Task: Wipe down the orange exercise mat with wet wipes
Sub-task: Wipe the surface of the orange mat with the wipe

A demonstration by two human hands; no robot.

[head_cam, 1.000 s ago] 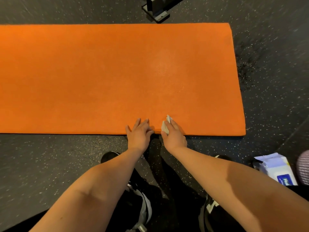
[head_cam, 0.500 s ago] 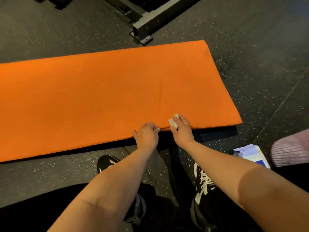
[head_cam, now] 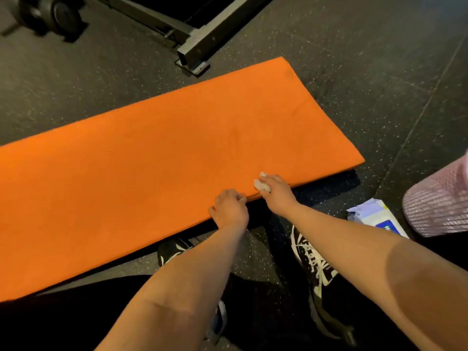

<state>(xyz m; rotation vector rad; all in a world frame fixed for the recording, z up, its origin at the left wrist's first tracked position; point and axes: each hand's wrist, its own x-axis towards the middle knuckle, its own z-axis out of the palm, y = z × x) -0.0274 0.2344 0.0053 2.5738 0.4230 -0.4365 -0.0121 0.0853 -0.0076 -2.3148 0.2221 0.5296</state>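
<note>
Orange exercise mat (head_cam: 152, 160), flat rectangular foam, lies slantwise on the black speckled rubber floor (head_cam: 354, 72), from the left edge of the frame up to the upper centre-right. Along its near edge at the right end a dark shadow band shows beneath; that edge looks raised off the floor.

Both of the person's bare arms reach in from the bottom of the frame to the mat's near edge, centre of frame.

Left hand (head_cam: 229, 210): fingers curled tight over the mat's near edge, gripping it, knuckles up.

Right hand (head_cam: 277, 191): just beside the left, apart by a narrow gap. Fingers bent down over a crumpled white wet wipe (head_cam: 260, 184), holding it against the mat's top surface right at the edge. Whether the thumb goes under the mat, cannot tell.

Soft white-and-blue pack of wipes (head_cam: 372, 216) on the floor, lower right, well clear of the mat. Pink mesh-textured object (head_cam: 440, 201) at the right edge, just beside the pack.

2 black shoes with white laces (head_cam: 314, 264) below the hands.

Black metal frame bar (head_cam: 202, 44) upper centre, its foot near the mat's far edge. Dark round weight (head_cam: 50, 13) upper left.
</note>
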